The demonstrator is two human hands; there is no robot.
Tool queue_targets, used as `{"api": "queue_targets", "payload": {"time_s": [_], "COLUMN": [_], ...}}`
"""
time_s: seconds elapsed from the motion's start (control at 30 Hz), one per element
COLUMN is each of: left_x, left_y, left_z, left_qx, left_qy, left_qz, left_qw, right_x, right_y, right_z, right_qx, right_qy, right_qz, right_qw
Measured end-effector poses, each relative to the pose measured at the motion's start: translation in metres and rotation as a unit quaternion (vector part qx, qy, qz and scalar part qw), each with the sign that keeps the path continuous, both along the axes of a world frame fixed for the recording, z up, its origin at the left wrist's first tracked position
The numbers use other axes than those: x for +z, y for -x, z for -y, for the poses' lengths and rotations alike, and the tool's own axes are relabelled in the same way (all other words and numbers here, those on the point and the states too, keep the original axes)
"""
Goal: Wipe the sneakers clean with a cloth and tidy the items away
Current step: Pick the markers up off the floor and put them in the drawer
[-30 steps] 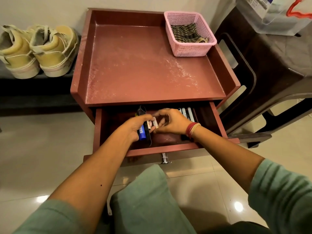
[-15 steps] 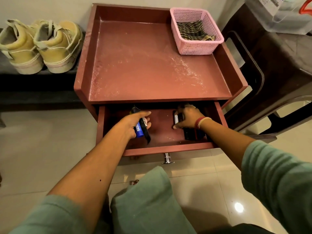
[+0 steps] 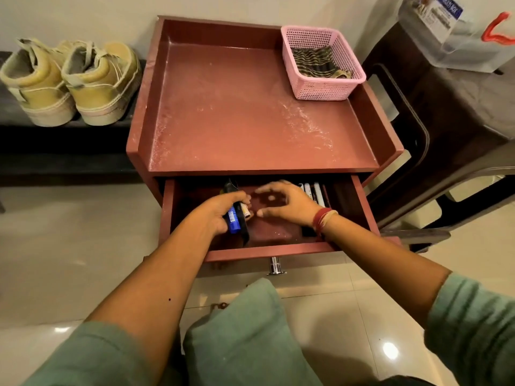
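Note:
Two tan sneakers [image 3: 75, 82] stand side by side on a dark low shelf at the left. A striped cloth [image 3: 316, 62] lies in the pink basket [image 3: 323, 89] on the red cabinet's top. The cabinet's drawer [image 3: 267, 250] is pulled out. Inside it my left hand [image 3: 220, 211] is shut on a bundle of small items, among them a blue tube [image 3: 233, 222] and a black one. My right hand [image 3: 284, 201] hovers just right of it with fingers spread and nothing in it. Several white markers [image 3: 315, 193] lie at the drawer's right side.
The cabinet top [image 3: 239, 118] has raised side walls. A dark plastic stool [image 3: 451, 112] stands to the right with a clear box [image 3: 457, 32] on it. A chrome drawer knob [image 3: 274, 267] juts toward my knee. Glossy tile floor lies around.
My right hand has come back from the drawer's right side, where it set something down, toward my left hand. The left hand still holds the bundle.

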State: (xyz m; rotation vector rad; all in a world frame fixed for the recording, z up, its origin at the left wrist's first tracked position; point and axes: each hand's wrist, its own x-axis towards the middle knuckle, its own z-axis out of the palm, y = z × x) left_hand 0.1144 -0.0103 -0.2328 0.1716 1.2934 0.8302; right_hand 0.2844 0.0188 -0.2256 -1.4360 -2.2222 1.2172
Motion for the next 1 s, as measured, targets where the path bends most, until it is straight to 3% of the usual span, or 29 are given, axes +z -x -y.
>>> {"api": "queue_targets", "payload": {"time_s": [0.13,0.3,0.5,0.57,0.67,0.77,1.0], "left_x": [0.0,-0.002,0.002,-0.001,-0.004,-0.006,-0.012], "left_y": [-0.003,-0.003,-0.007,-0.002,0.004,0.012,0.015], "left_z": [0.001,0.001,0.0,-0.001,-0.002,-0.002,-0.003], "left_qx": [-0.022,-0.033,-0.038,-0.007,0.016,0.007,0.009], "left_qy": [-0.015,-0.027,-0.021,-0.015,-0.007,-0.002,-0.003], "left_qz": [0.004,0.014,-0.014,-0.014,-0.027,-0.045,-0.067], "left_qw": [1.0,0.999,0.999,1.0,0.999,0.999,0.998], "right_x": [-0.003,-0.011,-0.004,-0.004,-0.002,-0.004,-0.022], "right_y": [0.02,0.028,0.025,0.014,-0.009,-0.011,-0.005], "right_z": [0.005,0.005,-0.003,-0.014,-0.032,-0.04,-0.038], "right_qx": [0.015,0.001,-0.1,-0.175,-0.232,-0.19,-0.045], "right_qy": [0.072,0.062,0.113,0.126,0.097,0.082,-0.011], "right_qz": [-0.079,-0.056,-0.039,-0.009,0.135,0.226,0.302], "right_qw": [0.994,0.996,0.988,0.976,0.958,0.952,0.952]}}
